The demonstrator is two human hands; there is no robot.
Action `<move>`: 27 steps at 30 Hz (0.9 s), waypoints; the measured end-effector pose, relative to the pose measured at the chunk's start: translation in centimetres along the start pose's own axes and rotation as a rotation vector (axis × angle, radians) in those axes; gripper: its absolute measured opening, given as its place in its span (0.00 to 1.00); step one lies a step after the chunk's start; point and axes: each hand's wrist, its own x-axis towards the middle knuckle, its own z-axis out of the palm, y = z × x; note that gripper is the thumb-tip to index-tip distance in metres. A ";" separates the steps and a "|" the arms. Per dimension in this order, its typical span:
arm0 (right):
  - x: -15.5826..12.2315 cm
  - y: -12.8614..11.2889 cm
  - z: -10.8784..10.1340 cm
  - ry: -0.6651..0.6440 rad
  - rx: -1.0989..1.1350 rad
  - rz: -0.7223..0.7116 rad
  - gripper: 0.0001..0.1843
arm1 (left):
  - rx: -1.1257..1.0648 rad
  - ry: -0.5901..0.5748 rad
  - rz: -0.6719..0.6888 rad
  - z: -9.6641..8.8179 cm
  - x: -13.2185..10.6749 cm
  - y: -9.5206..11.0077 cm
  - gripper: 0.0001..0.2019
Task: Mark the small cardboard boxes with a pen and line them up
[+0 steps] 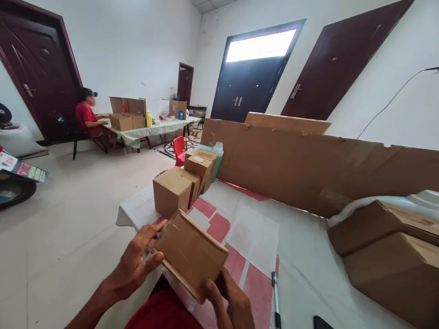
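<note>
A small brown cardboard box is held tilted between my two hands, above the near edge of the table. My left hand grips its left end, thumb on the near side and fingers around the far corner. At the lower right corner, my right hand is closed on the box, its thumb on the near face; some of its fingers are hidden behind the cardboard. Just beyond stands another cardboard box, with more boxes behind it.
A pen and a dark object lie to the right on the white and red table cover. Large boxes stand at far right. A cardboard panel and a green jug bound the back. A person sits at another table.
</note>
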 end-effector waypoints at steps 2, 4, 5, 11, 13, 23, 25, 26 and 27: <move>2.1 -2.3 2.1 -0.116 0.025 -0.046 0.24 | 0.037 0.134 -0.060 -2.0 0.5 0.1 0.31; 3.8 -4.0 3.7 -0.201 -0.027 -0.087 0.26 | 0.049 0.244 -0.145 -3.7 1.0 0.0 0.30; 4.5 -4.7 4.4 -0.229 -0.062 -0.109 0.26 | 0.043 0.281 -0.186 -4.4 1.3 0.0 0.29; 6.4 -5.7 6.8 -0.232 -0.297 -0.115 0.25 | -0.110 0.249 -0.355 -5.2 2.8 -2.0 0.28; 6.5 -4.9 7.5 -0.221 -0.361 -0.058 0.24 | -0.114 0.200 -0.374 -4.6 2.8 -3.1 0.28; 7.1 -8.8 14.0 -0.397 -0.388 -0.190 0.20 | 0.005 0.660 -0.367 -11.5 2.9 -5.6 0.28; 8.4 -9.6 16.1 -0.432 -0.412 -0.216 0.18 | -0.143 0.746 -0.377 -12.6 5.0 -6.6 0.28; 9.1 -9.6 17.1 -0.441 -0.425 -0.221 0.16 | -0.207 0.771 -0.385 -12.7 6.3 -7.2 0.29; 9.8 -9.4 17.9 -0.439 -0.435 -0.221 0.15 | -0.253 0.785 -0.394 -12.5 7.6 -7.8 0.30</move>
